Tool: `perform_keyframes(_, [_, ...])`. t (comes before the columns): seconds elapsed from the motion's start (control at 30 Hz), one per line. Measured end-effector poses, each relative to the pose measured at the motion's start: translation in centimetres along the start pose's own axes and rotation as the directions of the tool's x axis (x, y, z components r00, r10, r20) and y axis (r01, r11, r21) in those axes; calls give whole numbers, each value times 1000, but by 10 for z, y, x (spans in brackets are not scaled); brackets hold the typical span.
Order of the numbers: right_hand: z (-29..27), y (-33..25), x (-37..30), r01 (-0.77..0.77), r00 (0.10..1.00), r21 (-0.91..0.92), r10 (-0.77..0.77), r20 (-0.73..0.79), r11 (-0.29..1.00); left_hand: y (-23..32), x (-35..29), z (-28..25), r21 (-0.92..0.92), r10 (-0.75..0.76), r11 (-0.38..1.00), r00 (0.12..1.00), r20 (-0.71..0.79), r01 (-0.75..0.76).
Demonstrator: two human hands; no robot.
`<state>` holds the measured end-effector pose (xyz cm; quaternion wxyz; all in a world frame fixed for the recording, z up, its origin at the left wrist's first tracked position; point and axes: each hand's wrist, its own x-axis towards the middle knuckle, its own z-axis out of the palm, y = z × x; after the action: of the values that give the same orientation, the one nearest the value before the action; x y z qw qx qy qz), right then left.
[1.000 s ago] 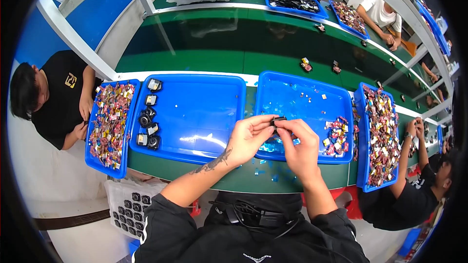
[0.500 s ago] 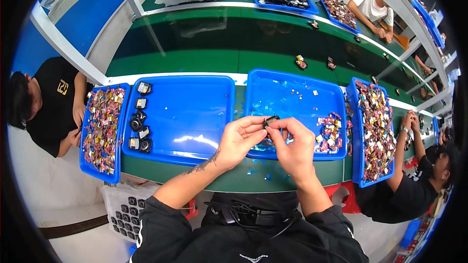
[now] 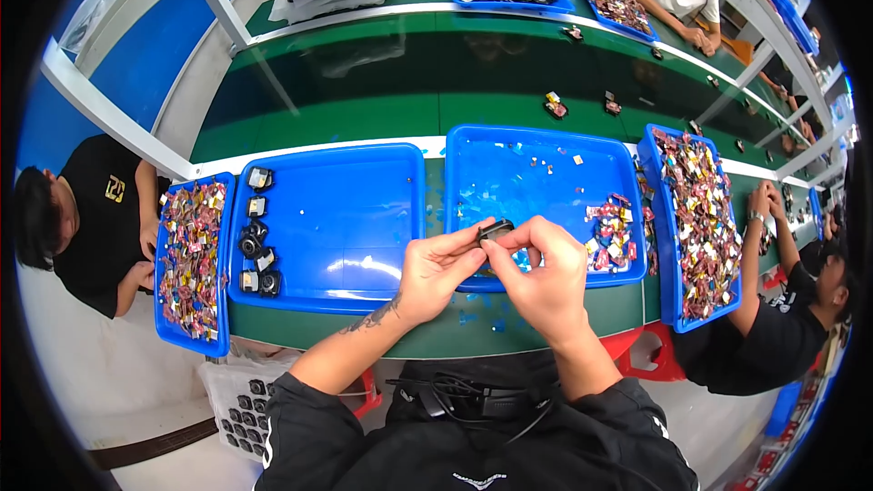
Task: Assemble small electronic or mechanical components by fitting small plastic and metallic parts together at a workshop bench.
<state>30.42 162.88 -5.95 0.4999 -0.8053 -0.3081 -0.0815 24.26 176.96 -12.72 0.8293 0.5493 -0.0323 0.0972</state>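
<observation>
Between my hands is a small black plastic housing (image 3: 496, 230), held just above the near edge of the right-hand blue tray (image 3: 564, 138). My left hand (image 3: 438, 271) is closed on its left side with thumb and fingers. The fingertips of my right hand (image 3: 544, 275) pinch it from the right. Its inner side is hidden by my fingers. In that tray lie small parts with red, yellow and white pieces (image 3: 611, 235), along with blue scraps. The left blue tray (image 3: 355, 205) has several black units (image 3: 253, 238) with round lenses or pale labels along its left side.
Heaped trays of small parts flank me at left (image 3: 193, 264) and right (image 3: 696, 227). Beyond the trays runs a green conveyor belt (image 3: 364, 91) carrying a few loose parts. White frame posts (image 3: 109, 114) rise at the left. Co-workers sit left, right and across.
The housing has tilted in my fingers and shows more of its broad face. My hands stay close together over the tray. The whole view has shifted slightly.
</observation>
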Motion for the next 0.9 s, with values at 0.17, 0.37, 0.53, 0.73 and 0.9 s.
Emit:
perform_keyframes(0.17, [-3,-2,4,112,981,-22,-114,-156,993,-4,-1,-3,-151,11,989,1000,25,-7])
perform_keyframes(0.37, [7,31,-8,-277,945,561,325,14,780,0,8,2,-344,-77,939,984,-160,18])
perform_keyframes(0.53, [5,35,-23,-398,917,507,310,253,765,4,9,3,-182,-26,983,980,-197,-11])
perform_keyframes(0.73, [1,29,-18,-373,926,625,319,203,686,14,11,-11,562,287,769,950,124,-306])
perform_keyframes(0.9, [-3,31,-21,-405,914,540,327,239,738,10,6,3,789,425,497,894,141,-361])
